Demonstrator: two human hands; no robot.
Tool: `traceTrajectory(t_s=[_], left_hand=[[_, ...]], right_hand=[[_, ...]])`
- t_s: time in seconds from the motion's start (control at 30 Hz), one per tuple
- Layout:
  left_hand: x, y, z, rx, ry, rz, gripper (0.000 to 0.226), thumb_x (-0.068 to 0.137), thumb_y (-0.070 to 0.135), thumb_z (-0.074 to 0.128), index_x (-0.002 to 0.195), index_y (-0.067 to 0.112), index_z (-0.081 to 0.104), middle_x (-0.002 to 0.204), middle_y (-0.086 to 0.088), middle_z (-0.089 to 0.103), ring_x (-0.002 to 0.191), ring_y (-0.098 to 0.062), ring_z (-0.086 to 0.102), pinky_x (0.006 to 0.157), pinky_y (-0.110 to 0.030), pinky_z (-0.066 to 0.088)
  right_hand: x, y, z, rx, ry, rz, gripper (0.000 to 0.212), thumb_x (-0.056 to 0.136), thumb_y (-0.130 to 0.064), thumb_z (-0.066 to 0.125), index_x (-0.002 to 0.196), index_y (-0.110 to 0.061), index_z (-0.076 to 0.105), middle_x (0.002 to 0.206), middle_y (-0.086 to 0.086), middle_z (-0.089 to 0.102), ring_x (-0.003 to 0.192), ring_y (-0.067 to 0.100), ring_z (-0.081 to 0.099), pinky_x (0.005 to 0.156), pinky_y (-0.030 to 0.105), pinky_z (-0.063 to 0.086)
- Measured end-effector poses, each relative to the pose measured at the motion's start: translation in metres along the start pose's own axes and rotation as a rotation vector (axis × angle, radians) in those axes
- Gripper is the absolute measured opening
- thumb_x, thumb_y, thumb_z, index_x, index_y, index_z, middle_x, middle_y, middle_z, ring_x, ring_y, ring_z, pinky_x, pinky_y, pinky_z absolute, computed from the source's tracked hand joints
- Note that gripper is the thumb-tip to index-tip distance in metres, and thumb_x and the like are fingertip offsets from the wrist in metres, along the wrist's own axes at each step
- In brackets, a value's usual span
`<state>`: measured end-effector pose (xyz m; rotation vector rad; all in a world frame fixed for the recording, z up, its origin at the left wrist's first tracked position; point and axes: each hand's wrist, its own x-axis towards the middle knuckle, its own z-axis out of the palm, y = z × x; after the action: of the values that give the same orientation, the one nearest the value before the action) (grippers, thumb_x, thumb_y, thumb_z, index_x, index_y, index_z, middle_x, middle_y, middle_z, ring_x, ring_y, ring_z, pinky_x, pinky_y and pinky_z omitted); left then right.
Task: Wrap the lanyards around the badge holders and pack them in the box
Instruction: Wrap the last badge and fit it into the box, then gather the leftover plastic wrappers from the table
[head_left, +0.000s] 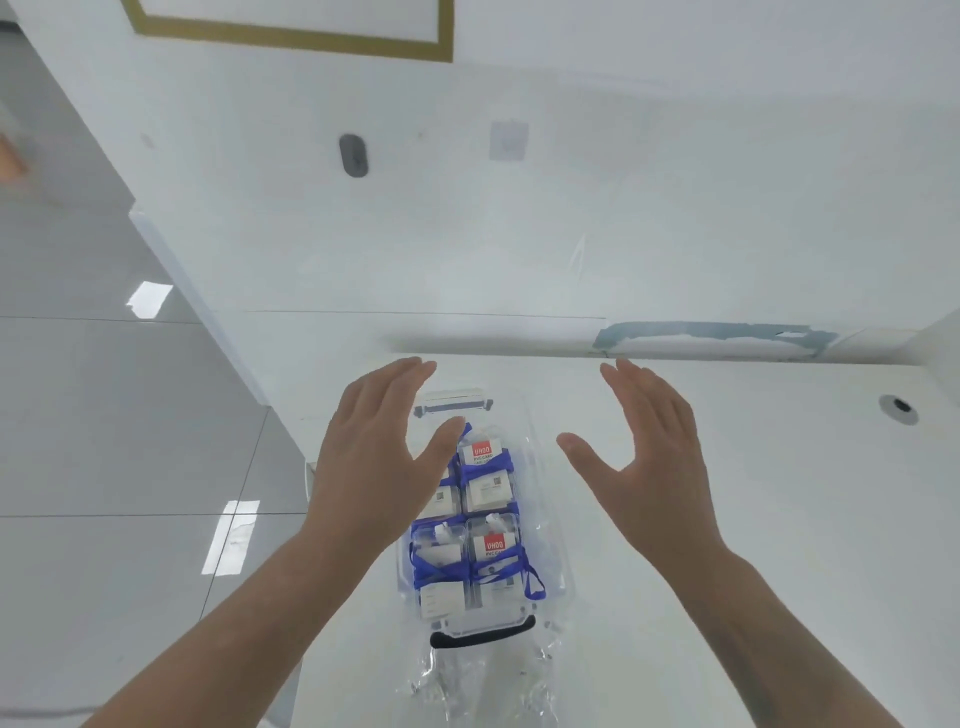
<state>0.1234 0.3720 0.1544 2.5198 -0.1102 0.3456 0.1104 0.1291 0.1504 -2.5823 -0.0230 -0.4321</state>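
White worktop (727, 467) carries a clear box (550, 519) holding four badge holders (485, 478) bound in blue lanyards (532, 579). Left hand (374, 462) and right hand (649, 457) hover either side, fingers straight and spread, gripping nothing; packing appears complete.
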Motion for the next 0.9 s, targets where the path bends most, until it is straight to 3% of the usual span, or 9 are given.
traceTrajectory(t_s=[0.23, 0.43, 0.9], left_hand=[[-0.02, -0.014, -0.004, 0.045, -0.032, 0.01, 0.06, 0.091, 0.047, 0.058, 0.143, 0.023, 0.042, 0.15, 0.005, 0.042, 0.139, -0.018, 0.034, 0.112, -0.041, 0.035], [-0.044, -0.03, 0.003, 0.035, -0.117, 0.033, 0.066, 0.092, 0.053, 0.052, 0.149, 0.024, 0.034, 0.16, 0.006, 0.025, 0.149, -0.017, 0.016, 0.118, -0.036, 0.017], [-0.129, 0.002, -0.009, 0.022, -0.069, 0.029, 0.064, 0.092, 0.048, 0.057, 0.147, 0.026, 0.035, 0.159, 0.007, 0.027, 0.149, -0.017, 0.018, 0.118, -0.039, 0.021]], right_hand=[[-0.017, 0.001, -0.003, -0.132, -0.032, -0.006, 0.075, 0.086, -0.063, 0.05, 0.15, -0.027, 0.032, 0.158, -0.006, 0.029, 0.147, 0.016, 0.02, 0.118, 0.043, 0.027], [-0.051, -0.006, 0.004, -0.144, -0.033, 0.06, 0.077, 0.086, -0.057, 0.059, 0.151, -0.029, 0.029, 0.159, -0.009, 0.026, 0.148, 0.013, 0.017, 0.119, 0.038, 0.025], [-0.127, 0.005, -0.032, -0.076, -0.06, 0.022, 0.074, 0.087, -0.054, 0.061, 0.15, -0.031, 0.03, 0.159, -0.011, 0.025, 0.147, 0.011, 0.017, 0.119, 0.038, 0.025]])
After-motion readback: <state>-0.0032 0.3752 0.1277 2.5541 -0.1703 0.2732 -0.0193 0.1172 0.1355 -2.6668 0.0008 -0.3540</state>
